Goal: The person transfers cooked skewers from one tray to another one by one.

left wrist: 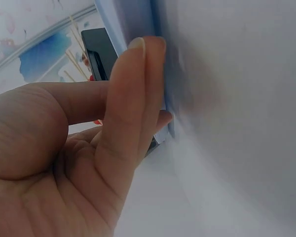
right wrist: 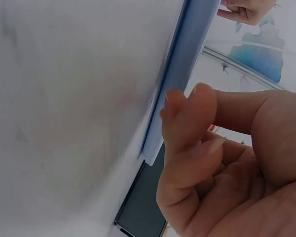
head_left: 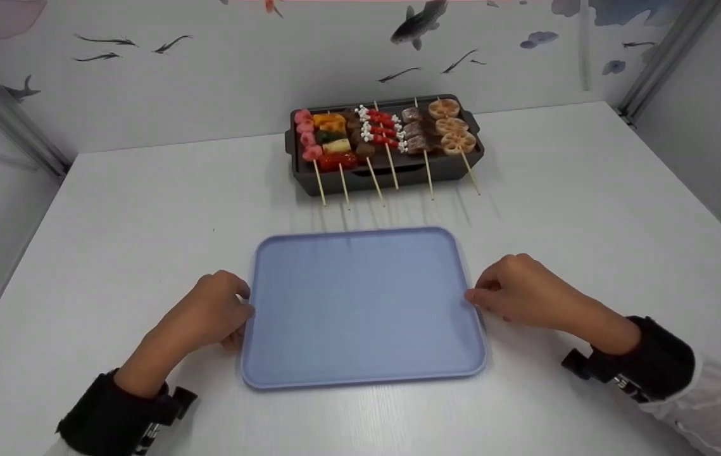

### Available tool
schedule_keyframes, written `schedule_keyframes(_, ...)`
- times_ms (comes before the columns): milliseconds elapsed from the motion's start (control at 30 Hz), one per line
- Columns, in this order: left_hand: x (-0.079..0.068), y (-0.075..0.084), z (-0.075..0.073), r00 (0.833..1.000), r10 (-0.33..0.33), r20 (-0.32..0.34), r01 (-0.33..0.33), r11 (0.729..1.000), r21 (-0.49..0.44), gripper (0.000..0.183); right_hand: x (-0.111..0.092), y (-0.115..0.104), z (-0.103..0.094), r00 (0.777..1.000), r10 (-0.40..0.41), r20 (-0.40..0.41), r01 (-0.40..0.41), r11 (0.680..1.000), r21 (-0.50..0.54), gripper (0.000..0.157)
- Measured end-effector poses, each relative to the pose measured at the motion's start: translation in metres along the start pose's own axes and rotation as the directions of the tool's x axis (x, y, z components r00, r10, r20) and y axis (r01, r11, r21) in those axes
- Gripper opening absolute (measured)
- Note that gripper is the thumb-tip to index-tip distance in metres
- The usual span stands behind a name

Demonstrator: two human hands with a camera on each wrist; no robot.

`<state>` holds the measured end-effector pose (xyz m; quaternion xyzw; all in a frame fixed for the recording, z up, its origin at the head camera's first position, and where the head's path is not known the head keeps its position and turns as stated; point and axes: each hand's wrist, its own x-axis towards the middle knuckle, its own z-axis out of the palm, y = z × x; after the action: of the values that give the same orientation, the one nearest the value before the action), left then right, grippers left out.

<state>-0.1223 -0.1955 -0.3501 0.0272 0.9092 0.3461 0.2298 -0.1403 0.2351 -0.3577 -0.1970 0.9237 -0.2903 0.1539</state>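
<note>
A light blue rectangular tray [head_left: 363, 310] lies flat on the white table in the head view. At its left side, my left hand [head_left: 218, 310] holds the rim, thumb and index finger at the edge. Opposite it, my right hand [head_left: 515, 291] pinches the right rim, its thumb on the edge and the other fingers curled. The left wrist view shows the left fingers [left wrist: 126, 94] bent close beside the tray's side. From the right wrist, curled fingers [right wrist: 187, 133] appear right against the tray wall [right wrist: 180, 69].
Behind the tray stands a black grill box [head_left: 385, 174] with several food skewers across it, their sticks jutting toward me, among them lotus slices [head_left: 452, 126] and a red sausage piece [head_left: 338, 160]. A patterned wall panel [head_left: 240, 76] bounds the table's back.
</note>
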Motion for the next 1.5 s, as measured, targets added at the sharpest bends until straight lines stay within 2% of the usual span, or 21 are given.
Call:
schedule_keyframes(467,0.009,0.019,0.014,0.998,0.042,0.042,-0.041,0.999,-0.015,0.032,0.000,0.013,-0.013,0.996,0.089,0.003,-0.089,0.996,0.004,0.018)
schedule_keyframes(767,0.016,0.026,0.023,0.997,0.061,0.037,-0.060,0.998,-0.027,0.005,0.000,0.021,-0.025,0.990,0.136,0.031,-0.136,0.991,0.015,0.021)
schedule_keyframes(1133,0.024,0.036,0.028,0.998,0.055,0.034,-0.054,0.998,-0.022,0.010,0.000,0.030,-0.035,0.983,0.177,0.043,-0.178,0.984,0.025,0.019)
schedule_keyframes(1267,0.026,0.037,0.030,0.998,0.050,0.038,-0.048,0.998,-0.042,0.016,0.000,0.034,-0.038,0.983,0.178,0.049,-0.180,0.983,0.038,0.018)
schedule_keyframes(1500,0.028,0.037,0.034,0.998,0.056,0.040,-0.053,0.996,-0.075,0.017,0.002,0.039,-0.042,0.983,0.179,0.043,-0.180,0.983,0.027,0.017)
